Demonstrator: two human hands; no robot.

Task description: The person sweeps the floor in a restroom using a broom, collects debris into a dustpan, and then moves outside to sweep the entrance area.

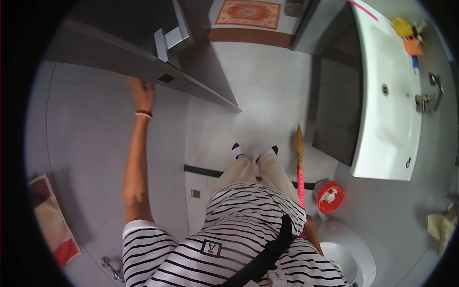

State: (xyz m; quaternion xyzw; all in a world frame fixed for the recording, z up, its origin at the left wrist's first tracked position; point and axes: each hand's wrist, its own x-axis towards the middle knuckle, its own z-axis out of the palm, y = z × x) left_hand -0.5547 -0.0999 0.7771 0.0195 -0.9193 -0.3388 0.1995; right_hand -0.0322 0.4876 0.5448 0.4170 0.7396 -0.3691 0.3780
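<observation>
My left hand [143, 94] is stretched out beside the edge of a dark door [211, 75]. Its fingers are blurred and nothing shows in them; whether they touch the door I cannot tell. A square silver lever handle [175, 37] sits on the door face, and a dark latch plate [166, 78] is set in its edge. At my right side, my right hand [309, 225] is partly hidden by my striped shirt. It is around the pink ribbed handle of a broom [301, 188], whose yellowish bristle head points away from me, low over the tiled floor.
A white washbasin [387, 132] on a dark cabinet [337, 107] juts out on the right. Below it are a red-lined waste bin [330, 197] with paper inside and a white toilet [364, 258]. Beyond a brown threshold [251, 37] lies a patterned red mat [248, 13].
</observation>
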